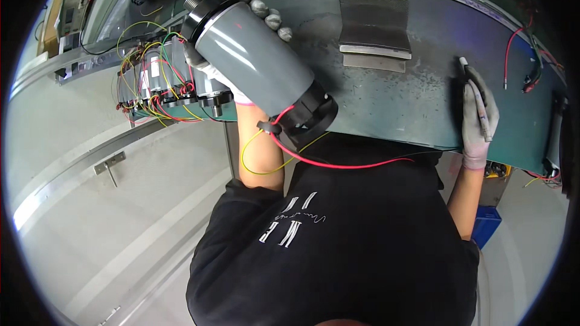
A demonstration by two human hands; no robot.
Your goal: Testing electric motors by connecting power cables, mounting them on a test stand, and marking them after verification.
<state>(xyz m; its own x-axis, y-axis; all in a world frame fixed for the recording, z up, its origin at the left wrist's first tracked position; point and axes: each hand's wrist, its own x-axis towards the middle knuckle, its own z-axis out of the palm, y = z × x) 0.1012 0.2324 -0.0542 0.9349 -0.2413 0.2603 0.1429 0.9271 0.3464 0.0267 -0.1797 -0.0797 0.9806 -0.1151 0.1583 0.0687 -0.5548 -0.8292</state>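
Note:
My left hand [272,20], in a whitish glove with grey finger coating, is wrapped round a large grey cylindrical motor [257,57]. The motor tilts, its threaded shaft pointing to the upper left and its black end cap toward my body. Red and yellow-green leads [338,165] trail from that lower cap. Part of the left palm is hidden behind the cylinder. On the right, my gloved right hand [479,115] is closed on a slim white marker pen [483,116] by the bench's near edge. A white tip shows beyond the fingers.
A bent metal cradle [374,27] rests on the green bench top [386,105]. Several grey motors with tangled wires [160,72] crowd the left end. Loose red and black leads [531,75] lie at the right edge. A blue box [486,226] stands below the bench.

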